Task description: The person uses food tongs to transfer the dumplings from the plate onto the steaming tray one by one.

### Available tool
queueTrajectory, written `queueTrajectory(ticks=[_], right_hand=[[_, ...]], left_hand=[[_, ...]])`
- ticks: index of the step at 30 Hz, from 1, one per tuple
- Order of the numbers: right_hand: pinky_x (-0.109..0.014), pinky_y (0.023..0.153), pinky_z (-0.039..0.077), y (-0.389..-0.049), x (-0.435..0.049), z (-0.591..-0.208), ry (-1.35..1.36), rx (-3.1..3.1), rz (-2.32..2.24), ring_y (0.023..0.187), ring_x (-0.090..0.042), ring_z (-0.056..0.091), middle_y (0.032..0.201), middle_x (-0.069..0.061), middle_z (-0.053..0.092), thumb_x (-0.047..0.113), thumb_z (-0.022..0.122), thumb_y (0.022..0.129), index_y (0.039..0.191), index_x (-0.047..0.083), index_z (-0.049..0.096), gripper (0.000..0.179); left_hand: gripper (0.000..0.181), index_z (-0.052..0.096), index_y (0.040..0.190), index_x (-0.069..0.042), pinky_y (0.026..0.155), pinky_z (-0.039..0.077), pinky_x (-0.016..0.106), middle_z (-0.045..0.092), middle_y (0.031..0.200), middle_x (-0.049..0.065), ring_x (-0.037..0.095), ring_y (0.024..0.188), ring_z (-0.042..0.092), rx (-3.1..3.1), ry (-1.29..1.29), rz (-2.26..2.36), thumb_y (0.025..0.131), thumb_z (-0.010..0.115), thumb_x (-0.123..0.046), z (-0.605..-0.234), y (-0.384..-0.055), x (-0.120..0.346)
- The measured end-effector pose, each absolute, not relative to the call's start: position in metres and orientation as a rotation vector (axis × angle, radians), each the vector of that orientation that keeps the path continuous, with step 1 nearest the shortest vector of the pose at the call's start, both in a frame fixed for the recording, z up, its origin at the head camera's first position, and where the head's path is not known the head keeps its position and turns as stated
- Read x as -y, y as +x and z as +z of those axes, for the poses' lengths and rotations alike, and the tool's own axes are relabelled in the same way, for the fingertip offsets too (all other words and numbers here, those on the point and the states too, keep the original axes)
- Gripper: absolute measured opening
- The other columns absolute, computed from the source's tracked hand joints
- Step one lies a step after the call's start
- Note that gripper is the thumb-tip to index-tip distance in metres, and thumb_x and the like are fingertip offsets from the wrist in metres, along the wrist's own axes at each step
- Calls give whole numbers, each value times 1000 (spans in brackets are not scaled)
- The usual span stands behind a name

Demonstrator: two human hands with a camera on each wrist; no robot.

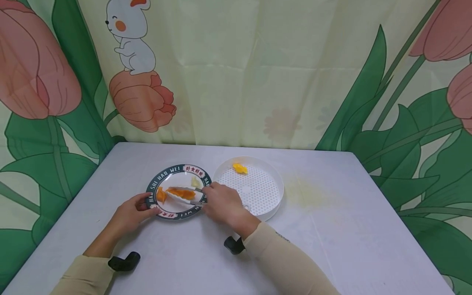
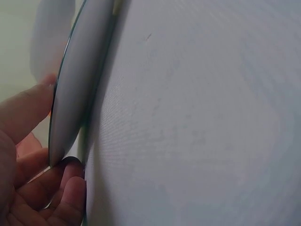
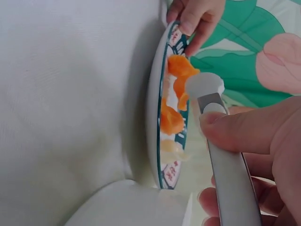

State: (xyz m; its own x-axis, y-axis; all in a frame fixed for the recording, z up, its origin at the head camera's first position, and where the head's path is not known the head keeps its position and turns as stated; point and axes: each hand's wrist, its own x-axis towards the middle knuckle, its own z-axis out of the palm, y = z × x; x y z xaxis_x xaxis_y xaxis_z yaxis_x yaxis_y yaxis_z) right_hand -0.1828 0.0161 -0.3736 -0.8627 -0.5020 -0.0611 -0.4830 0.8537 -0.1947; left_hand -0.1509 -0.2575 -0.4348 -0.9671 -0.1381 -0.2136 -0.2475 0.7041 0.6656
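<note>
My left hand [image 1: 129, 215] grips the left rim of a round plate [image 1: 167, 173], its thumb on the near side. A dark band with lettering runs round the rim. My right hand [image 1: 225, 205] holds metal tongs [image 3: 230, 183] with white tips, reaching over the plate from the right. Their arms lie on both sides of a long orange dumpling-like piece [image 1: 184, 194]; I cannot tell whether they squeeze it. A smaller orange piece [image 1: 161, 195] lies by the left rim, and a pale piece [image 1: 195, 182] near the far right. In the left wrist view the plate's underside [image 2: 77, 89] shows.
Right of the plate stands a round white tray [image 1: 279, 192] with a perforated floor, one yellow piece [image 1: 240, 168] at its far side. Both stand on a table with a white cloth [image 1: 350, 237]. Behind hangs a curtain [image 1: 228, 82] printed with tulips and a rabbit.
</note>
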Motion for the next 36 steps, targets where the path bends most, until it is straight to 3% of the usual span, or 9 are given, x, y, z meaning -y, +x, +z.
queueTrajectory(ticks=[8, 17, 24, 36], right_hand=[[-29, 76, 52, -179, -31, -366, -808, -2938, -408, 93, -17, 58, 118, -4, 64, 31, 69, 93, 136, 13, 63, 46], [-30, 70, 48, -179, -59, -355, -693, -2978, -598, 85, -16, 55, 112, -3, 64, 31, 73, 92, 133, 14, 64, 45], [-40, 80, 52, -186, -91, -356, -584, -3060, -665, 98, -23, 60, 120, -7, 65, 31, 75, 89, 132, 11, 64, 49], [-44, 77, 52, -196, -131, -361, -412, -3121, -634, 100, -26, 61, 121, -11, 65, 31, 74, 88, 135, 9, 63, 53]], left_hand=[[88, 36, 150, 4, 96, 50, 54, 54, 128, 32, 43, 115, 52, -2760, -319, 1117, 88, 76, -44, -436, -151, 257], [87, 37, 149, 4, 95, 50, 54, 55, 127, 32, 42, 114, 51, -2765, -314, 1121, 88, 76, -44, -436, -151, 257], [85, 37, 149, 5, 94, 51, 53, 55, 126, 32, 43, 113, 52, -2781, -305, 1123, 89, 76, -42, -437, -149, 258], [85, 38, 149, 5, 93, 51, 53, 54, 127, 33, 43, 114, 52, -2786, -304, 1124, 88, 76, -41, -438, -149, 257]])
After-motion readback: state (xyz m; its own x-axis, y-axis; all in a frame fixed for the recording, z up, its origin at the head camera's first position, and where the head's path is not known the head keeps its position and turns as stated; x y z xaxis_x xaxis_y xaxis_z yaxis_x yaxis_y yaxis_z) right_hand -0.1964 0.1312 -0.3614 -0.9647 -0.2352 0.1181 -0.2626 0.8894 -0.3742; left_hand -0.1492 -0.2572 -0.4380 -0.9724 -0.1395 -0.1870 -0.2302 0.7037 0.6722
